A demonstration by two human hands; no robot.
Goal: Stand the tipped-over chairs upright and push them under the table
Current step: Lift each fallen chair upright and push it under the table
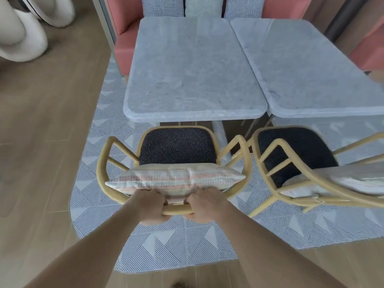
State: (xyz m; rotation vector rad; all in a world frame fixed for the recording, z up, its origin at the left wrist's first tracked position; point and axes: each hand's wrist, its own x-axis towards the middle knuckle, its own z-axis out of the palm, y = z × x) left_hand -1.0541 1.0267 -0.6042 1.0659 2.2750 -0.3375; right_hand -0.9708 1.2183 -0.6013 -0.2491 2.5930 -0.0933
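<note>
Chair upright on rug, just short of table near edge; left hand, right hand clenched on its top rail; risk: arm snags second chair, cushion slips.

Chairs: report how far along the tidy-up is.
Done: both yellow-framed chairs stand upright, the near one and the right one, each with a striped cushion. In hand: the left hand and right hand grip the near chair's back rail, facing the grey marble table. Left: neither dark seat is under a tabletop yet, and the right chair sits angled.
</note>
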